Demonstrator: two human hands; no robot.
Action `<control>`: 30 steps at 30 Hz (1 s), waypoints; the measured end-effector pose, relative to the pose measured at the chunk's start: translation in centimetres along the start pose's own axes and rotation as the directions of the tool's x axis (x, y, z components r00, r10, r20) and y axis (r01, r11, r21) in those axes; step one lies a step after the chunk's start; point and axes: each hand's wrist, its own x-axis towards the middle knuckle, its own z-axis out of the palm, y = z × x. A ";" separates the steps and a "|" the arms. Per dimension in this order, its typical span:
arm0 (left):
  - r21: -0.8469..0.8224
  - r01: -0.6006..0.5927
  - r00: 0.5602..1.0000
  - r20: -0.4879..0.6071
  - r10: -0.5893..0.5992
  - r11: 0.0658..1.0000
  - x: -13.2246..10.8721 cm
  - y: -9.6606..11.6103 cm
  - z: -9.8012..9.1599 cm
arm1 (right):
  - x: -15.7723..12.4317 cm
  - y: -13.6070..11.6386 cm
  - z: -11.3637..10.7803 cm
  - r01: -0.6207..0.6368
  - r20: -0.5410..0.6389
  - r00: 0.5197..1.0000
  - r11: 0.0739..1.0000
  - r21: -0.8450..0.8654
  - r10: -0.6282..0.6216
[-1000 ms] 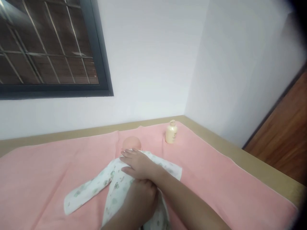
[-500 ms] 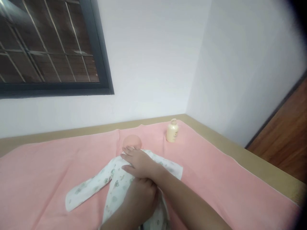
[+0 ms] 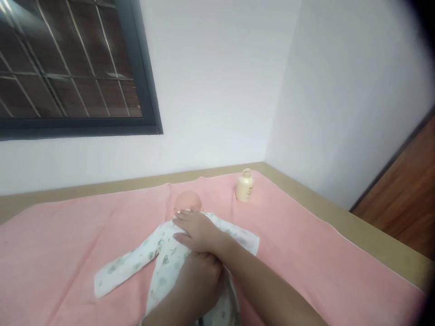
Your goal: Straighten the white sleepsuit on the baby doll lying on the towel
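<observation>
From where I stand, the bench [image 3: 307, 201] is tucked into the corner of the room, its tan edge showing along two white walls [image 3: 217, 81]. A pink cloth [image 3: 312, 244] covers most of it, creased on the left and slightly wavy along its far edge. The doll [image 3: 166, 260] lies in the near middle of the cloth, its round head toward the far wall, its white patterned sleeves spread to both sides. The right hand [image 3: 197, 230] rests open on the doll just below the head, fingers spread, gripping nothing. The left hand [image 3: 204, 275] is curled into a fist beneath the right wrist, over the clothing; whether it holds anything I cannot tell. A cream bottle [image 3: 244, 188] stands upright beyond, near the corner. A dark-framed window [image 3: 68, 68] with bars fills the upper left, and brown wood [image 3: 406, 190] shows at far right.
</observation>
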 end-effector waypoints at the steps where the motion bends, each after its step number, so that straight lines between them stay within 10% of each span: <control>1: 0.000 -0.002 1.000 -0.004 0.002 1.000 0.0 0.0 0.1 | 0.0 0.0 0.0 0.001 0.000 1.000 1.000 -0.004 -0.001; 16: -0.062 0.048 0.991 0.129 -0.040 0.997 0.2 0.0 -0.7 | 0.1 0.1 -0.1 0.038 -0.021 0.999 0.994 -0.099 -0.040; 25: -0.338 0.191 0.981 0.047 -0.186 0.922 0.2 -0.9 0.0 | 1.2 1.2 0.5 0.132 0.145 0.982 0.990 -0.049 -0.124; 30: -0.368 0.176 0.984 0.032 -0.177 0.913 0.4 -1.4 0.5 | 0.7 1.6 0.2 0.144 0.050 0.989 0.988 -0.054 -0.141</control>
